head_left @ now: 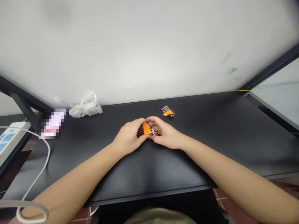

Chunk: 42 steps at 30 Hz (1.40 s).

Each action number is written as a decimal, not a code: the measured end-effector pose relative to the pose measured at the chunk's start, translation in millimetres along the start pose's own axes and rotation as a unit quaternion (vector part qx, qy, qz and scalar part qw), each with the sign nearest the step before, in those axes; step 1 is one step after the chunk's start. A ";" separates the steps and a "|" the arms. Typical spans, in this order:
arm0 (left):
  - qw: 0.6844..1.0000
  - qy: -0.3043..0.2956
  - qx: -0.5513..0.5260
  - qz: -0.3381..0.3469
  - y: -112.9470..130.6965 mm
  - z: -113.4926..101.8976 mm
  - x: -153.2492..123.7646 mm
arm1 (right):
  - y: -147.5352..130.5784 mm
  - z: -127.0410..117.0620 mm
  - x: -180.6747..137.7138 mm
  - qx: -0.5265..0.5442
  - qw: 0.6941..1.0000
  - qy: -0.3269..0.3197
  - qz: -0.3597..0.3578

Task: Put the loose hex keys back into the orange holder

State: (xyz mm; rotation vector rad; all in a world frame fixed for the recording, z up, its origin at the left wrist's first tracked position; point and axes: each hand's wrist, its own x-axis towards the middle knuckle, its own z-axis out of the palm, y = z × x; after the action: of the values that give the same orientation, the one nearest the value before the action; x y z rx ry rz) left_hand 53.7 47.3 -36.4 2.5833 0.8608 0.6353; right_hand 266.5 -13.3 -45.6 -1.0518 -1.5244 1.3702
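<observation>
Between my two hands, just above the black table, is a hex key set (147, 128) in an orange holder. My left hand (130, 133) wraps round the dark long shafts on the left side. My right hand (164, 133) curves round the bent silver ends, its thumb and fingertips close to them; part of those fingers is hidden behind the keys. A second hex key set (168, 112) in an orange holder lies on the table beyond my right hand, its shafts pointing up and left. Neither hand touches it.
The black table (187, 165) runs up to a pale wall (149, 53). A clear plastic bag (86, 107) and a pixelated flat object (53, 123) lie at the left. Further left are a white power strip (10, 140) and a white cable (48, 152).
</observation>
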 end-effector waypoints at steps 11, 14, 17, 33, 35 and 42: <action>1.000 -0.003 0.012 0.024 14.5 4.3 1.4 | -2.3 12.1 6.6 0.057 0.986 0.139 0.065; 1.000 0.010 -0.005 0.019 17.6 7.3 2.3 | 0.4 16.8 8.8 0.063 0.982 0.172 0.051; 0.999 0.025 -0.025 0.034 19.5 8.5 2.8 | 1.7 19.7 11.0 0.081 0.978 0.188 0.036; 0.998 0.047 -0.027 -0.009 8.6 6.0 1.4 | -2.3 -3.9 16.1 0.178 0.947 0.265 0.021; 0.998 0.051 -0.015 -0.037 6.0 3.9 0.7 | -1.3 -14.5 15.2 0.171 0.943 0.284 0.019; 0.994 0.051 -0.016 -0.094 -3.6 0.5 1.0 | 4.9 -35.6 9.3 0.010 0.981 0.131 0.143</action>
State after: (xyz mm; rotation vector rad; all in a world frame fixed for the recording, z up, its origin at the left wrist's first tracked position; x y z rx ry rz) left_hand 53.0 50.6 -38.1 2.4209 1.1028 0.7248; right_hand 297.4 7.2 -47.3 -1.4186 -1.1984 1.3704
